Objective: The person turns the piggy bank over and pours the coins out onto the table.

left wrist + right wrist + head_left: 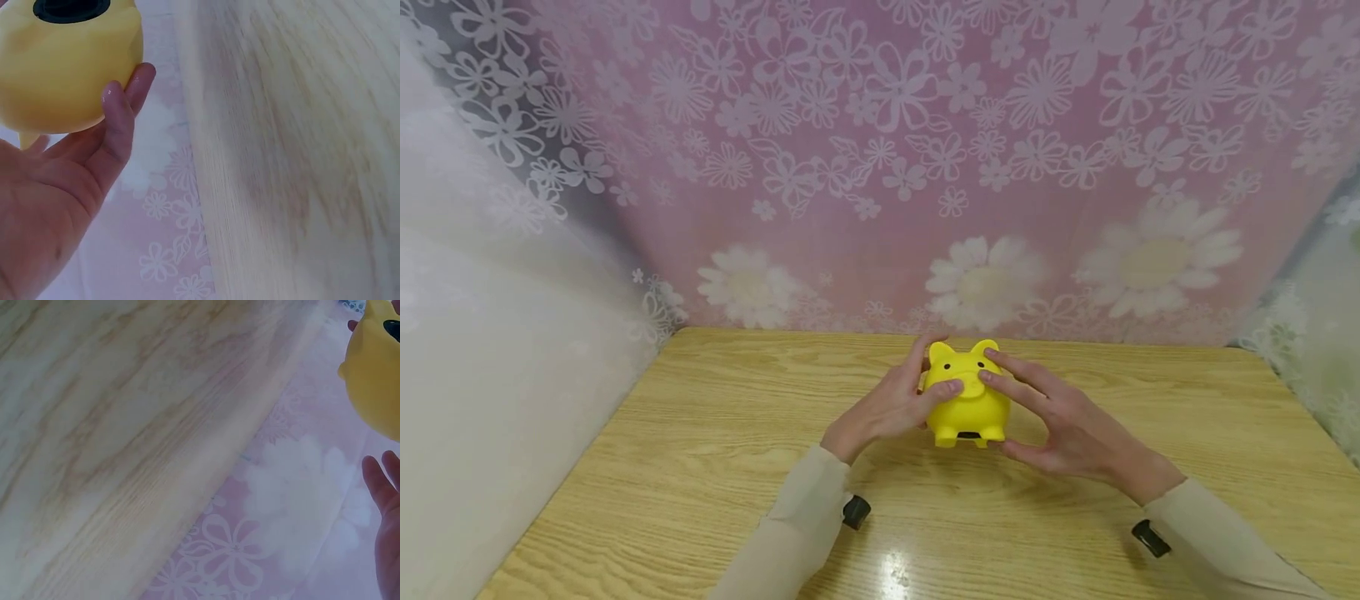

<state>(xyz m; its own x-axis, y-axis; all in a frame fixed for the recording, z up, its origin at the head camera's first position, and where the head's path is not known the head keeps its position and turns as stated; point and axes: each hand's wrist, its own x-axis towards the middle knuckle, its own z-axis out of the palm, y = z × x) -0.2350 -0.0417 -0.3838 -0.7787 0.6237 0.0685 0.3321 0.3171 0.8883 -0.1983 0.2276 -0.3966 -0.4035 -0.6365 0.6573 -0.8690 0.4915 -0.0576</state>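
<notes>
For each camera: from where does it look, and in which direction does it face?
Head: worn on the head, facing forward and down at the yellow pig, table and flowered backdrop; left hand, right hand and sleeves show.
Left wrist: worn there, facing the pig close up; much of the left hand shows.
Right wrist: worn there, facing across the table to the backdrop; pig and right hand show partly at the right border.
Shared: both wrist views show the pig's dark inset.

Table [662, 467], wood-grain, beneath left hand [889, 402] and right hand [1078, 429]; backdrop [865, 233], pink, floral, beyond both; glare [895, 575], tabletop, nearer side.
</notes>
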